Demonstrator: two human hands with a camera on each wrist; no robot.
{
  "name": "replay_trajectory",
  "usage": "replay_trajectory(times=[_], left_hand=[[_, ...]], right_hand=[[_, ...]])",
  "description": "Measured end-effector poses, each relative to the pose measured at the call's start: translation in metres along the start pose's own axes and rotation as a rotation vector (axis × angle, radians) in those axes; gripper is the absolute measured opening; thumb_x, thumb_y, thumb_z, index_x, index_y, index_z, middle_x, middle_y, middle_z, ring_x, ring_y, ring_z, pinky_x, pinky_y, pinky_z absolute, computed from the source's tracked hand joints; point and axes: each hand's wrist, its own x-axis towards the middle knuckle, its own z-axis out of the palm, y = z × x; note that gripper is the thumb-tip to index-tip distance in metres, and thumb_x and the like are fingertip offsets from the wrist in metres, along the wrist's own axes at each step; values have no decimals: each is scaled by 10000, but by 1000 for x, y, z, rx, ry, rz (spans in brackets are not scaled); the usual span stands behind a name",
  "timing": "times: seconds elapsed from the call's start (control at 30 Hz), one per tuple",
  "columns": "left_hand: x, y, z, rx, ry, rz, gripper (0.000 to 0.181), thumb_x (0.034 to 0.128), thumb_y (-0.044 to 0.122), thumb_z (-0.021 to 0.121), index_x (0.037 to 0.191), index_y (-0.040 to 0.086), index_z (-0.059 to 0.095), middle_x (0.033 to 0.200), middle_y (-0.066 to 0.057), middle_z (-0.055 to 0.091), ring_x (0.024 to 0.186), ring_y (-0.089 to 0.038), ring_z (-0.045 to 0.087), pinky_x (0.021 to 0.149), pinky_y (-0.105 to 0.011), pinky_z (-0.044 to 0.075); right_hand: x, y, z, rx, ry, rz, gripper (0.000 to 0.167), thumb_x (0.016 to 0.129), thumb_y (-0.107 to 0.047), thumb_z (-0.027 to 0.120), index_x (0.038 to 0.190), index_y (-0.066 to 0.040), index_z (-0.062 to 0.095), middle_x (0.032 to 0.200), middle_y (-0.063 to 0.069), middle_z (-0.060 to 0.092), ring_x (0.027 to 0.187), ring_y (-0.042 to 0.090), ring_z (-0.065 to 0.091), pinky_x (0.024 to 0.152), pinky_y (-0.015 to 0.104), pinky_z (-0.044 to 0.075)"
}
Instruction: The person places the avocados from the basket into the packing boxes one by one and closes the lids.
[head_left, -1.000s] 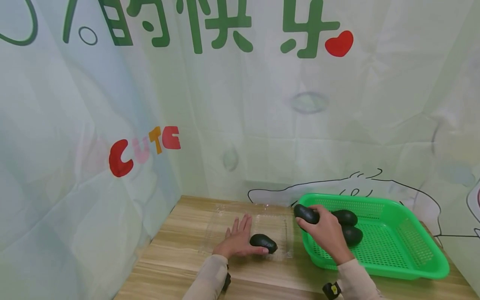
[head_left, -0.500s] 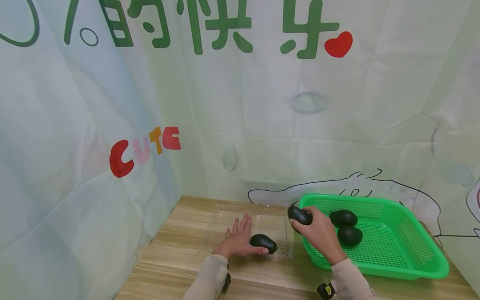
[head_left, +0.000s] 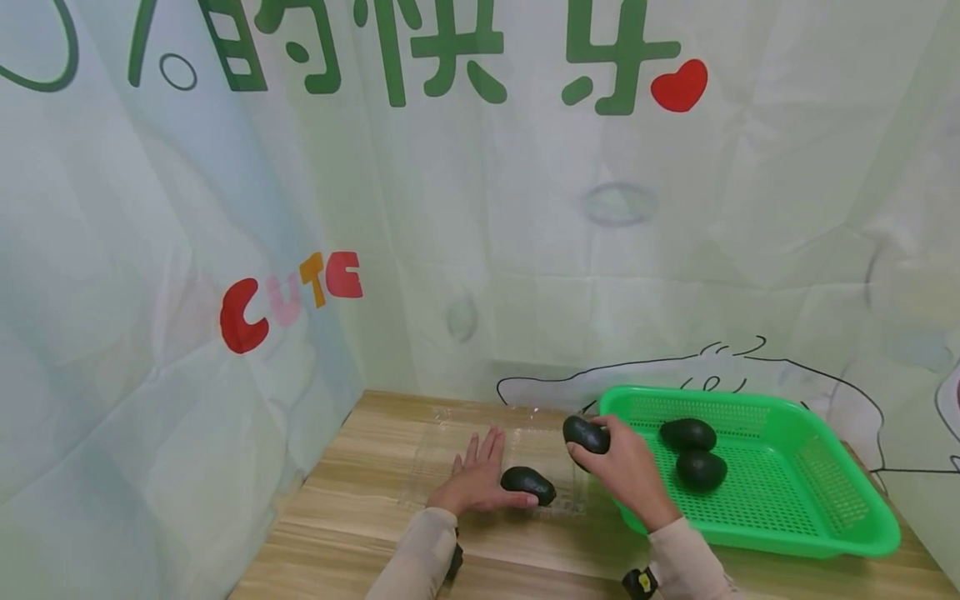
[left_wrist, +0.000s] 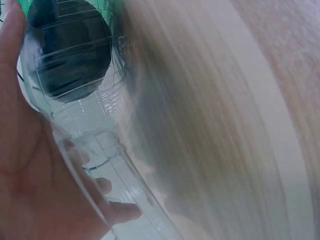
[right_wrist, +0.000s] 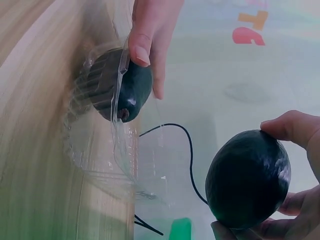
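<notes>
A clear plastic clamshell box (head_left: pixel 540 446) lies on the table, with one dark avocado (head_left: pixel 527 483) in its near right part. My left hand (head_left: pixel 474 487) rests on the box with its fingers spread and its thumb alongside that avocado. In the left wrist view, the same avocado (left_wrist: pixel 75 55) shows through the ribbed plastic. My right hand (head_left: pixel 630 467) grips a second avocado (head_left: pixel 586 435) above the box's right edge. Seen from the right wrist, this held avocado (right_wrist: pixel 248 180) sits between thumb and fingertips, apart from the box.
A green perforated plastic basket (head_left: pixel 780 492) stands at the right with two more avocados (head_left: pixel 701 471) in its left part. The wooden table (head_left: pixel 337 500) meets a printed cloth backdrop (head_left: pixel 480 350) behind and to the left.
My right hand has carried its avocado leftward, from over the basket's left rim to the box's right edge. The left hand and the avocado in the box have stayed put.
</notes>
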Motion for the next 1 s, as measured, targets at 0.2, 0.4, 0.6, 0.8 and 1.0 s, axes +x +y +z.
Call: replay_trajectory(times=[0.2,0.4,0.6,0.8,1.0], left_hand=[[1,-2,0,-5,-2,9,1292,764,791,673,1636,52,69,1711,-148,35,1543,-471,10,1146,-737,124],[1,-1,0,-14,-3,17,1299,761,799,668,1637,55,61,1711,-149,30,1542,-473,-5,1143,-740,126],[-1,1,-1,-13,-4,10,1282,772,772,685,1637,56,67,1711,-146,35,1543,-473,2,1147,-736,124],[-1,2,-2,-13,3,11,1278,772,765,691,1637,57,72,1711,-142,42,1542,-476,13,1142,-741,131],[-1,3,-2,-21,2,11,1280,771,758,699,1635,52,73,1710,-146,49,1541,-480,17,1134,-749,139]], right_hand=[[0,-2,5,-9,-27,-23,587,880,-395,768,1326,-44,620,1153,141,684,902,227,641,681,371,523],[0,-3,13,-26,-38,-34,540,878,-376,764,1275,-29,645,1116,131,680,903,226,631,707,392,522],[-3,-5,19,-31,-38,-34,524,867,-376,774,1229,-16,656,1080,121,686,857,204,627,682,373,519],[-5,-10,25,-35,-39,-60,502,858,-350,787,1206,-12,661,1031,119,685,795,186,611,627,340,503],[-6,-11,30,-31,-55,-48,466,860,-336,786,1186,-31,651,1003,108,668,767,174,594,601,323,485]])
